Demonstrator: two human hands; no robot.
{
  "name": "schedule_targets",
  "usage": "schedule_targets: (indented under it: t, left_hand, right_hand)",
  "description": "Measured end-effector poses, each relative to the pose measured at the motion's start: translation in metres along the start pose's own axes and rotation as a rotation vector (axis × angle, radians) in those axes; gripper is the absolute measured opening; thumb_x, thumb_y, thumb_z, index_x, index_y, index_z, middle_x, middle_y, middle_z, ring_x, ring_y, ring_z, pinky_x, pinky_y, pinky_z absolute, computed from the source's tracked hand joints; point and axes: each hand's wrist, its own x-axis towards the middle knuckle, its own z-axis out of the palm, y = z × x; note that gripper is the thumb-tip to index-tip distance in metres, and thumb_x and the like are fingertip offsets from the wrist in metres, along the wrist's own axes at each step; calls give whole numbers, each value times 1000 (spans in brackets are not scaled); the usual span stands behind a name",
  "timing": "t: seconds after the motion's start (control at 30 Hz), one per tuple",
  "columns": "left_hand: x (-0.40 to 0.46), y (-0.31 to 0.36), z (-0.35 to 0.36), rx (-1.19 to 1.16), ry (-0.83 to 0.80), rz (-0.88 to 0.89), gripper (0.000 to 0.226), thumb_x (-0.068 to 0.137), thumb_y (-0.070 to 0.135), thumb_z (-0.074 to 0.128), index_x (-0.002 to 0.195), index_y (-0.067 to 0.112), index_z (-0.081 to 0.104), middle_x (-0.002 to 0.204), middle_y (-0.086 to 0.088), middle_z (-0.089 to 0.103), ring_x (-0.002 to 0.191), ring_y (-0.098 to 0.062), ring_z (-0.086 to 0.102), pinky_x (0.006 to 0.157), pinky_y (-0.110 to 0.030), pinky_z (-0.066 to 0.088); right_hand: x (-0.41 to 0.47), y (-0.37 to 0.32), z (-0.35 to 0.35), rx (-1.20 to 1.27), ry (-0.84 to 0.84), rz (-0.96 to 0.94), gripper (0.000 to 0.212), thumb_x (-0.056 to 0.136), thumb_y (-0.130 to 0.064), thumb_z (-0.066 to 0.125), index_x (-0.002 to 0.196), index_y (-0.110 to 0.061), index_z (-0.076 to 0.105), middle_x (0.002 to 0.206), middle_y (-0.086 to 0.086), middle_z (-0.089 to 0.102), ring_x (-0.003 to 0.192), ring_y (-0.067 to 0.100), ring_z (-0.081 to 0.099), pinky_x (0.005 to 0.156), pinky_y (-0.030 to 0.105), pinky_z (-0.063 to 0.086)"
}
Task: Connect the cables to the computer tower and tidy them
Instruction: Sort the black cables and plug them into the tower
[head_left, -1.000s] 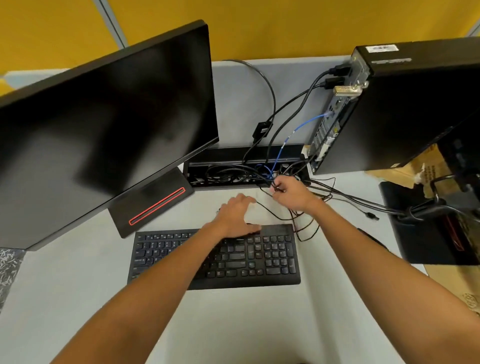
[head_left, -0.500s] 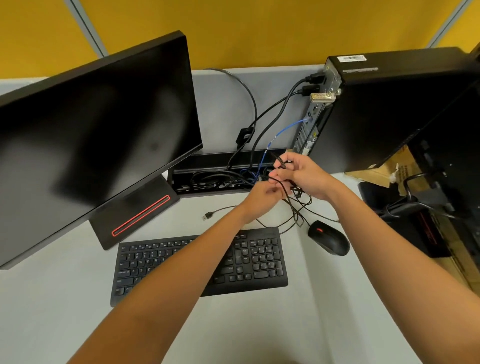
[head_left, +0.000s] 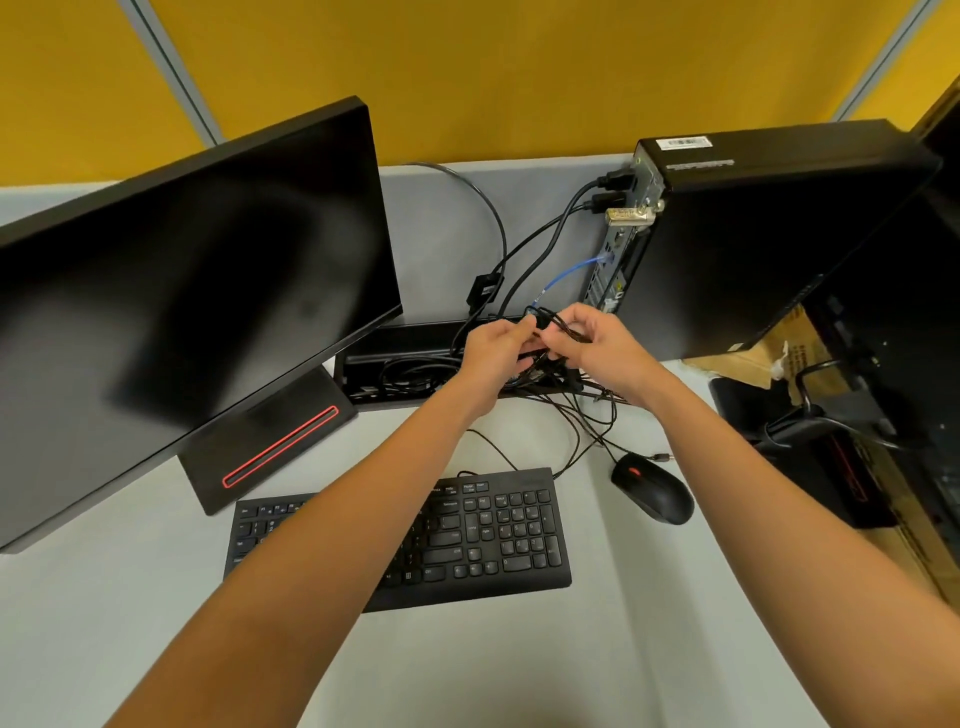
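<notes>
We see a pale grey tabletop. On it lie a black keyboard, a black mouse just right of it, a monitor stand at left, and a computer tower standing at back right. Thin black cables trail across it between keyboard and tower.

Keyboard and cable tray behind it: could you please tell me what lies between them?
Head view: bare desk crossed by thin black cables, with the left forearm above.
</notes>
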Motion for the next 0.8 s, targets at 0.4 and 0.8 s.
schedule_targets:
  t: [0.4, 0.8]
  left_hand:
    - [-47, 109, -49, 158, -51, 82, 29, 99, 22, 40, 74, 14, 51, 44, 10, 28, 35, -6, 18, 32, -19, 14]
    - [-77, 159, -78, -84, -205, 84, 24, 84, -5, 48, 107, -3, 54, 95, -6, 69, 84, -11, 68, 79, -32, 57]
  right_hand:
    - [-6, 61, -14, -623, 263, 78, 21, 90, 6, 41, 90, -13, 34, 81, 9, 48, 74, 27, 46, 59, 37, 35]
    - [-2, 63, -40, -464, 590, 518, 31, 86, -36, 64, 79, -12, 46, 64, 3, 43, 68, 25, 49, 53, 27, 36]
